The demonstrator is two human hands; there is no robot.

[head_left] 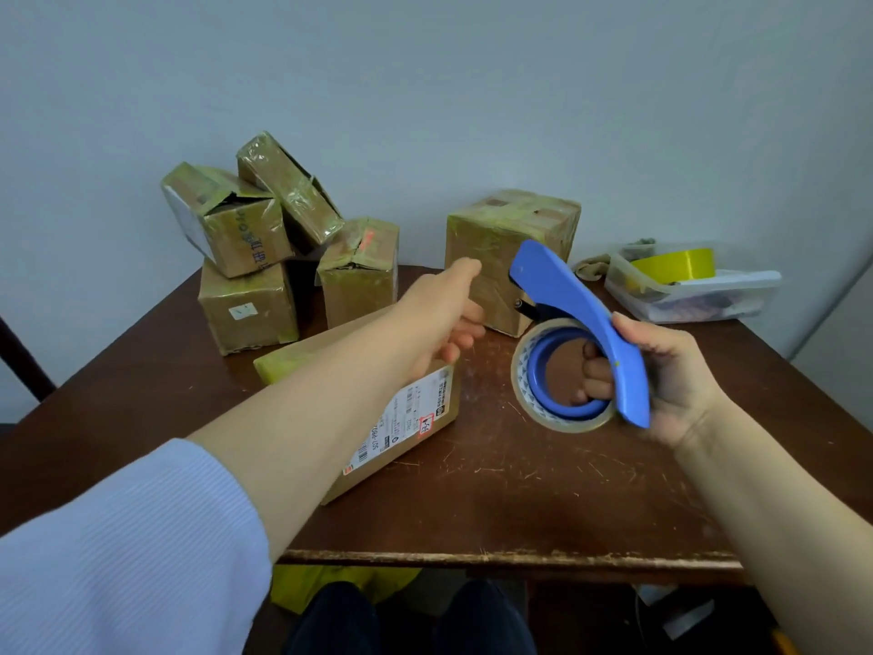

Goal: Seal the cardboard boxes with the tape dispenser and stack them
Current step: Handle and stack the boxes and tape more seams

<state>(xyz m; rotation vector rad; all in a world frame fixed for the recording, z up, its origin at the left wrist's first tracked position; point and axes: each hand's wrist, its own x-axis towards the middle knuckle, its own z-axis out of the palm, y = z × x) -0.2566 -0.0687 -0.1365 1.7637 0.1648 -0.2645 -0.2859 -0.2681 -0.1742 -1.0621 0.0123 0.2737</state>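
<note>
Left hand [449, 314] half-open, empty, reaching toward cube box [510, 257]; right hand [661, 371] grips dispenser [576, 333]. Sealing step; next: steady box, apply tape.

This looks like a small makeshift packing corner in a plain room, perhaps a home or back office, rather than a proper warehouse. A scratched dark brown wooden counter [543, 489] with a chipped front edge stands against a bare pale grey-blue wall [472, 63]. On it sit small brown cardboard boxes wrapped in yellowish tape [278, 243], piled loosely at the back left, a larger taped cardboard box [510, 238] near the middle, and a flat brown parcel with a printed white shipping label [401, 418]. At the back right a clear plastic tub [689, 300] holds a roll of yellow tape [680, 264] and odds and ends.
</note>
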